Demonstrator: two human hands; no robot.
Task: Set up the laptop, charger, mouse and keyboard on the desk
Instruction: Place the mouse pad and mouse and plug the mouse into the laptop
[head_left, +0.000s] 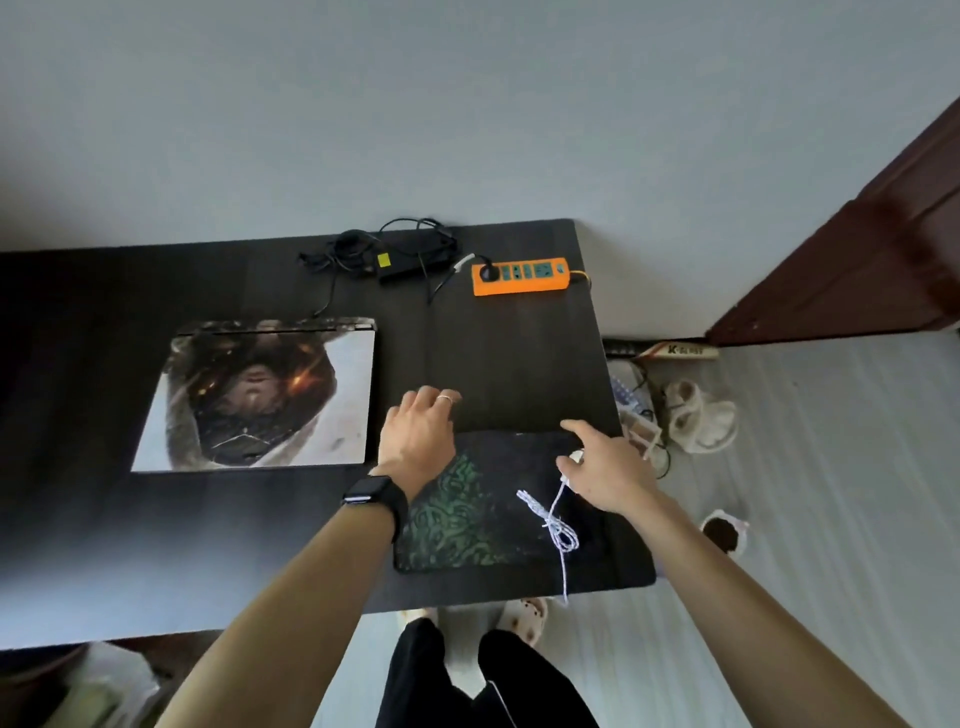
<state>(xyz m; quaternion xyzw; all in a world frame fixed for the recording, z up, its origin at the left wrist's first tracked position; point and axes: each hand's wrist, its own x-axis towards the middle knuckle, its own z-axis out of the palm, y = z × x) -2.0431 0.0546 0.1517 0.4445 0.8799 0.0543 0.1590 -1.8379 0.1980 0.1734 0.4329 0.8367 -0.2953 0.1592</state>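
L hand (420, 434) lay open at 1 green-patterned rectangular pad (467, 519) while R hand (609, 474) gripped 1 white mouse (575, 458) w/ braided cord (557, 522) on matte-black worktop (519, 353).

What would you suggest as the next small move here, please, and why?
Probably let the right hand set the mouse down on the mouse pad and undo its cable: the cable is bundled, its end hangs over the desk edge, and it is not plugged into the closed laptop.
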